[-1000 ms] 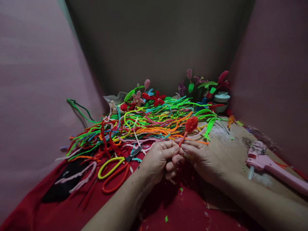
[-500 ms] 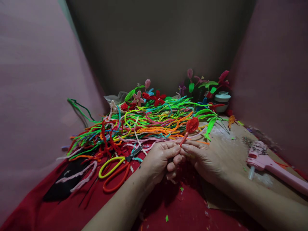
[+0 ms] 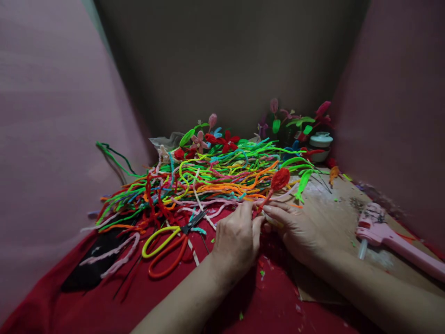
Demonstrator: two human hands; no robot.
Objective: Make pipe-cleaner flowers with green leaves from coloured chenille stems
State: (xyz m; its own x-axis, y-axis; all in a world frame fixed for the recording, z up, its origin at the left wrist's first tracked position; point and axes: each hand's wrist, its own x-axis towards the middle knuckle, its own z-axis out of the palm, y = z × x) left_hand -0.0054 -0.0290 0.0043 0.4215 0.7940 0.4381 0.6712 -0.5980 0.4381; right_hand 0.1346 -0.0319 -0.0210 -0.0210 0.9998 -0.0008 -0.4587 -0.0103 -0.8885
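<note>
A red pipe-cleaner flower bud point(image 3: 280, 179) on a red stem tilts up and to the right between my hands. My right hand point(image 3: 288, 227) pinches the stem's lower part between thumb and fingers. Close against it on the left, my left hand point(image 3: 238, 234) is closed at the stem, its back turned up and its fingertips partly hidden. The stem's lower end is hidden by my hands. Scissors point(image 3: 181, 239) with one yellow and one red handle loop lie left of my left hand, blades partly spread.
A wide heap of coloured pipe cleaners point(image 3: 208, 171) spreads behind my hands. Finished flowers point(image 3: 227, 140) lie on top. At the right, a pink glue gun point(image 3: 378, 232) rests on a cardboard sheet point(image 3: 330, 273). A lidded jar point(image 3: 320, 141) stands behind. Red cloth point(image 3: 114, 311) covers the surface.
My left hand has turned over, its back now facing up, with the fingers closed at the stem. The bud has shifted slightly up and right. My right hand stays almost still.
</note>
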